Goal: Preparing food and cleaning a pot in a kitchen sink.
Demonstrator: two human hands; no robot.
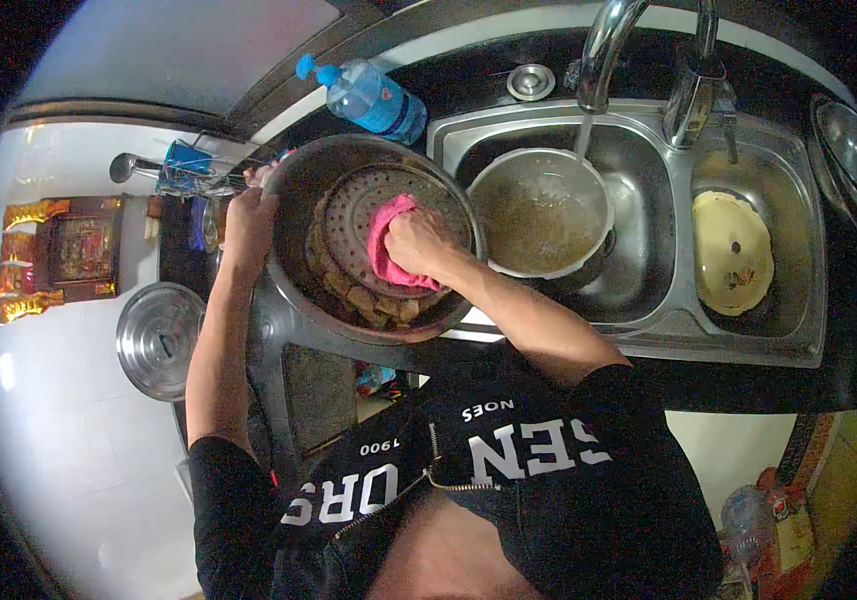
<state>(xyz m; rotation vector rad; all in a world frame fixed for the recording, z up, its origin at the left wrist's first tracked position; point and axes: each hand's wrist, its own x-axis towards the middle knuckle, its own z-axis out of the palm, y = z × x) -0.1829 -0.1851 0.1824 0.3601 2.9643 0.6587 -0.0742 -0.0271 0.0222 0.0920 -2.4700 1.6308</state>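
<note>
A large metal pot (293, 292) stands at the left of the sink, its mouth facing me. My left hand (248, 217) grips its left side at the rim; the exact hold is partly hidden. Inside it lies a round perforated metal steamer plate (353, 217). My right hand (422, 238) is closed around a bunched pink cloth (379, 240), pressed against the plate. Brown chunky pieces (387, 306) show between the plate and the near wall of the pot; what they are I cannot tell.
Water runs from the chrome faucet (595, 75) into a water-filled basin (544, 264) in the left sink bowl. A cream dish (732, 225) lies in the right bowl. A blue pump bottle (376, 97) stands behind the pot. At left are a metal lid (162, 341) and a ladle (124, 167).
</note>
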